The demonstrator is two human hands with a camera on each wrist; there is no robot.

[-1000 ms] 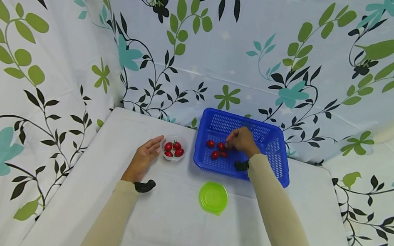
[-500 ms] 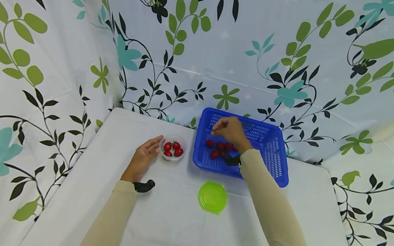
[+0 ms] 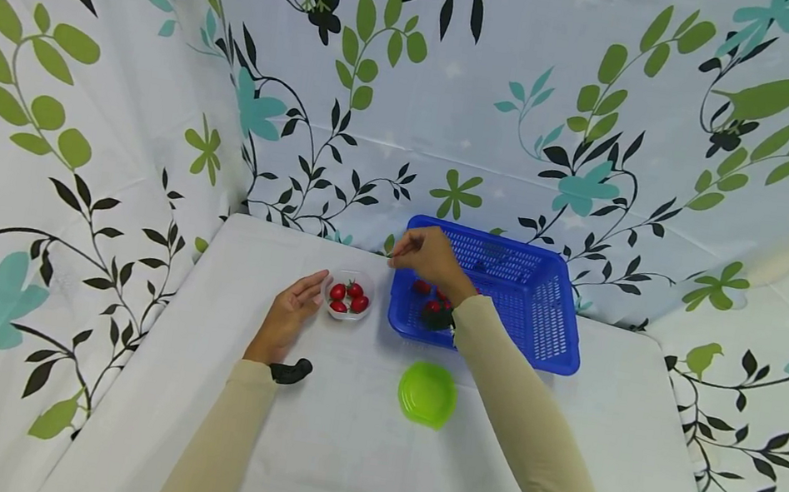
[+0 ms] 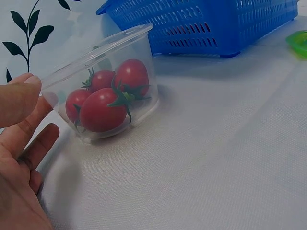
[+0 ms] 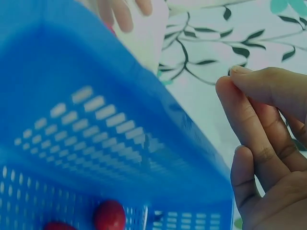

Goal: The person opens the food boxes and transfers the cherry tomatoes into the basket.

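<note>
My left hand (image 3: 284, 316) touches the left side of a small clear plastic container (image 4: 96, 55) with its fingers spread beside it. Several cherry tomatoes (image 4: 103, 109) with green stems sit inside. Over the left rim of a blue plastic basket (image 3: 541, 321) hovers my right hand (image 3: 432, 258). In the right wrist view its thumb and index fingertips (image 5: 228, 91) meet; no object shows between them, and I cannot tell whether something small is pinched there. More cherry tomatoes (image 5: 110, 214) lie at the basket's left end, partly hidden by the right wrist in the head view.
A bright green lid (image 3: 427, 394) lies on the white cloth-covered table (image 3: 344, 441), in front of the basket. Leaf-printed curtains (image 3: 450, 119) hang behind the table and at both sides. The basket stands against the back curtain.
My right hand has risen from among the tomatoes in the basket and moved left to the rim, its thumb and index finger together. The left hand and container have stayed put.
</note>
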